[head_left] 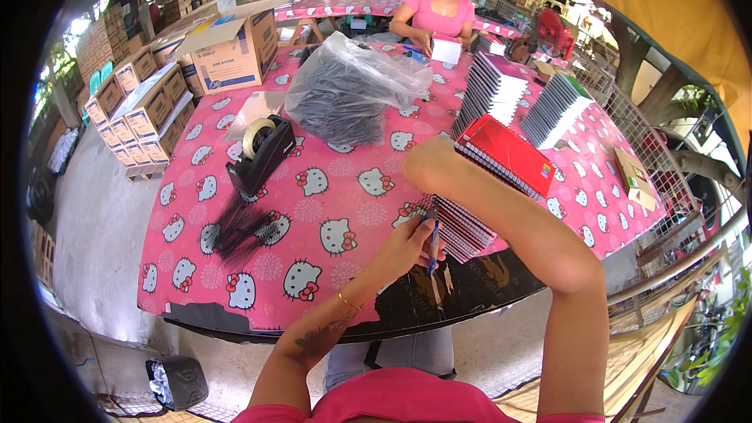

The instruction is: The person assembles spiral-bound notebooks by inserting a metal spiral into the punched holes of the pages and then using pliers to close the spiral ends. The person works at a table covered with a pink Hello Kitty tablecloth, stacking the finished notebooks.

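Plainly, in the head view, the left hand (413,236) pinches what may be a blue tool (433,251) beside the coil-bound notebooks (467,229), stacked near the front edge of the pink table (356,207). The right hand (428,166) bends above them; I cannot tell how its fingers stand. Black coils (239,231) lie near the tape dispenser (266,160).
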A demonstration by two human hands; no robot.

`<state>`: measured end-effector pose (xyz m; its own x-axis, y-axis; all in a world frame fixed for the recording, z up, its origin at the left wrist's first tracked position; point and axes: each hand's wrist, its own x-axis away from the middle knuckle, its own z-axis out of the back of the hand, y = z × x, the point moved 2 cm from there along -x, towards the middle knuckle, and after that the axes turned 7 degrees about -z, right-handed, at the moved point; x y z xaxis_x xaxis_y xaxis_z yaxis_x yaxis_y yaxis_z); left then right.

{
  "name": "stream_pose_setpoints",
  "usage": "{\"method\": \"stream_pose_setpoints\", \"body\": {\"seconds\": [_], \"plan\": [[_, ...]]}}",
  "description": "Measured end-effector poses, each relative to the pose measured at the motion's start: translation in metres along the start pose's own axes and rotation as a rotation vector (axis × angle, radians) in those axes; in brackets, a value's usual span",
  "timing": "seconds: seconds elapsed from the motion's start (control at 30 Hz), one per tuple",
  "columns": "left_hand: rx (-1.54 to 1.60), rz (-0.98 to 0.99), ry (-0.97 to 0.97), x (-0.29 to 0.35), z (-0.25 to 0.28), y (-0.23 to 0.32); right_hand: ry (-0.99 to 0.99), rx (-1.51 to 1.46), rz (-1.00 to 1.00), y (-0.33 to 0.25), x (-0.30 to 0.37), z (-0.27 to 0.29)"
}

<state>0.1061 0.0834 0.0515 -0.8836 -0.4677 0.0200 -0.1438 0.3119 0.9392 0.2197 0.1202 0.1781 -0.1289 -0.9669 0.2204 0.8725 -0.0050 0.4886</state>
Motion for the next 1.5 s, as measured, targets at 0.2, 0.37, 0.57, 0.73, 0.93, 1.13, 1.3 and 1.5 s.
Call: {"method": "stream_pose_setpoints", "body": {"seconds": [0.2,0.37,0.57,0.73,0.93,1.13,1.3,1.5], "plan": [[0.092,-0.014,0.059,-0.013,0.006,-0.007,0.027,0.012,0.061,-0.009,-0.007,-0.002],[-0.072,-0.081,-0.012,-0.017,0.005,-0.002,0.012,0.015,0.079,-0.007,-0.009,-0.018],[-0.021,-0.011,0.003,-0.004,0.006,-0.013,-0.049,-0.015,0.030,-0.009,-0.009,-0.010],[0.050,0.003,0.037,-0.013,0.007,-0.018,-0.064,0.022,0.051,-0.014,-0.013,-0.017],[0.060,0.025,0.060,-0.017,0.009,-0.016,-0.017,0.004,0.075,-0.012,-0.011,-0.022],[0.001,0.001,0.003,-0.016,0.007,-0.014,-0.037,-0.011,0.041,-0.010,-0.013,-0.030],[-0.023,0.041,0.018,-0.003,0.004,-0.018,0.069,-0.051,0.128,-0.013,-0.011,-0.031],[0.005,0.018,0.048,-0.007,0.009,-0.026,0.121,-0.087,0.174,-0.022,-0.014,-0.032]]}}
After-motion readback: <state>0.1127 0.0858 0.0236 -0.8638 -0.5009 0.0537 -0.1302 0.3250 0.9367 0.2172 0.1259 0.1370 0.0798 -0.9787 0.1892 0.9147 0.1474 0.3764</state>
